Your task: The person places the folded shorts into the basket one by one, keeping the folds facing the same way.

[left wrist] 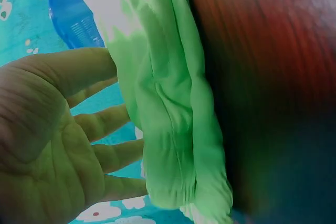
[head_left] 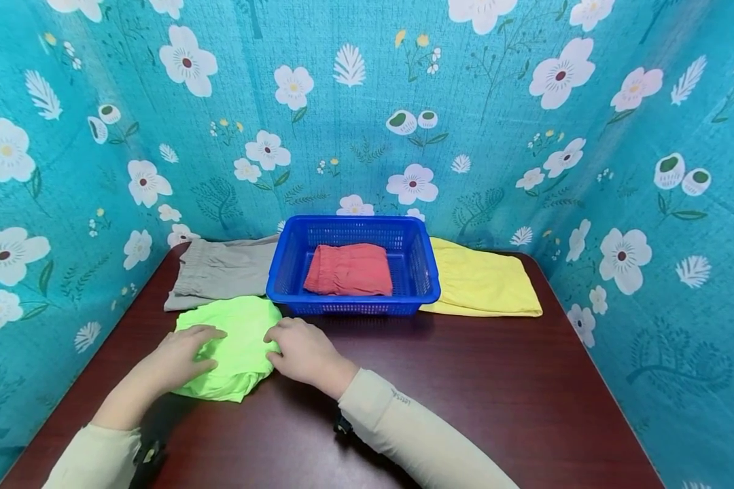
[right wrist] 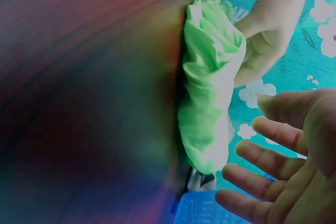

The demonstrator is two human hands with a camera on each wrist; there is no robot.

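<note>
A bright green garment (head_left: pixel 238 346) lies bunched into a thick bundle at the left of the table, and a gathered, elastic-looking edge shows on it in the left wrist view. My left hand (head_left: pixel 182 356) rests its spread fingertips on the bundle's left side. Over the right edge my right hand (head_left: pixel 302 350) hovers with loosely spread fingers; in the right wrist view its fingertips (right wrist: pixel 243 147) stand a little apart from the cloth. Neither hand has its fingers curled round the garment.
Behind stands a blue plastic basket (head_left: pixel 351 305) with a folded red elastic-waisted garment (head_left: pixel 351 270) inside. A folded grey garment (head_left: pixel 226 268) lies left of the basket, a folded yellow one (head_left: pixel 486 282) right of it. Flowered blue curtains (head_left: pixel 367 102) surround the dark wooden table (head_left: pixel 465 387).
</note>
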